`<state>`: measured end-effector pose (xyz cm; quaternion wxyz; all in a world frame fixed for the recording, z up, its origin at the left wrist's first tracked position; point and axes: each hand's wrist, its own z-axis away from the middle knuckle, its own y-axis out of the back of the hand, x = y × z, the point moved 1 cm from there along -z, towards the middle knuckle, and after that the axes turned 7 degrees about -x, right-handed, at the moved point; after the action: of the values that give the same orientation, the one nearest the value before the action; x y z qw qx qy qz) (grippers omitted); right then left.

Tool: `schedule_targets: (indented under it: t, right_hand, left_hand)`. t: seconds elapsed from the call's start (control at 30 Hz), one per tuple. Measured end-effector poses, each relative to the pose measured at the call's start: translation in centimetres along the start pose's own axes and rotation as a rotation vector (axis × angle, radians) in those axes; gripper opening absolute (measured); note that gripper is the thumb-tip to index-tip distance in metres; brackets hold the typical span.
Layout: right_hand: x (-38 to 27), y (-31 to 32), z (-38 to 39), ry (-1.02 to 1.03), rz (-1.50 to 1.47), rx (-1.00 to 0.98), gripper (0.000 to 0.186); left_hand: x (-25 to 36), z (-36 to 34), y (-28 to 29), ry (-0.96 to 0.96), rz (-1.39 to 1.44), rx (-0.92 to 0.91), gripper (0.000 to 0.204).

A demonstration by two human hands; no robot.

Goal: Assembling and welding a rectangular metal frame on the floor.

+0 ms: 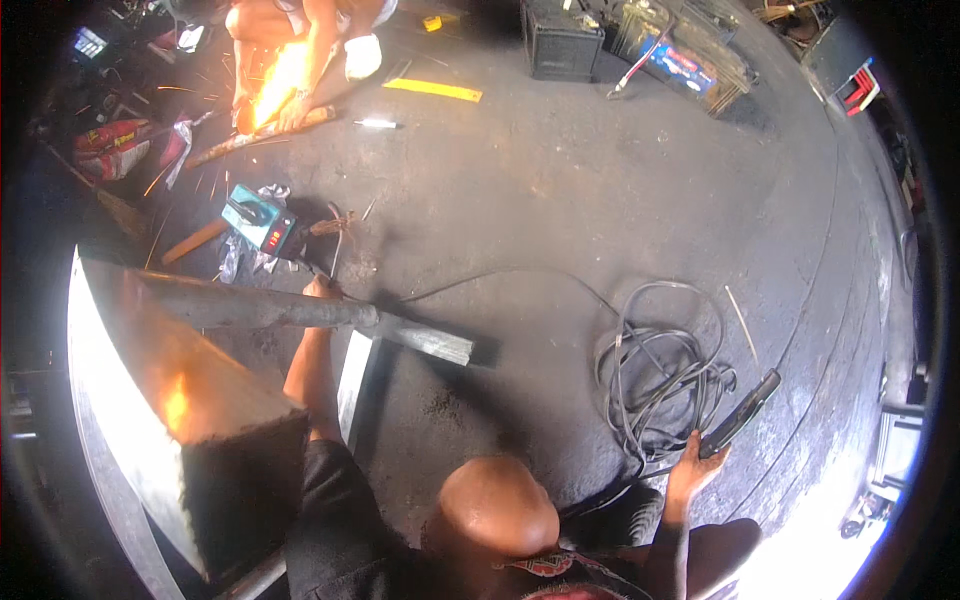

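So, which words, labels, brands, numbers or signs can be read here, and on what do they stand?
Teal machine: lit red digits, not copied here.
Blue-labelled box: lettering, too small and blurred to read surely.
Red-and-yellow sack: print, too blurred to read.

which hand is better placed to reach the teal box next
Probably the left hand: it is close to the teal box, while the right hand is much farther off and holds a black tool.

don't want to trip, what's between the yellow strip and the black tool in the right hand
In the head view, floor, then a loose coil of dark cable nearer the tool, lies between the yellow strip and the black tool.
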<state>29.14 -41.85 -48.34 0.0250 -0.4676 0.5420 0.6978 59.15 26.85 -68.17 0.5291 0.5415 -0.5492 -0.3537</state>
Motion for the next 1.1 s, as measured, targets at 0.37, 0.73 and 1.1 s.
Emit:
schedule_targets:
  t: [0.37, 0.73, 1.1]
  right_hand:
    - [0.4, -0.3, -0.1, 0.037, 0.064, 0.037, 0.054]
    - [1.0, 0.1, -0.8, 0.042, 0.242, 0.049, 0.056]
    - [0.7, -0.4, -1.2, 0.018, -0.062, -0.087, 0.052]
  left_hand:
    - [2.3, -1.3, 4.0, -0.177, 0.106, 0.163, 0.023]
    - [-2.9, -1.2, 6.6, 0.137, 0.393, -0.281, 0.019]
    - [-6.0, 4.1, 3.3, -0.492, -0.091, -0.015, 0.018]
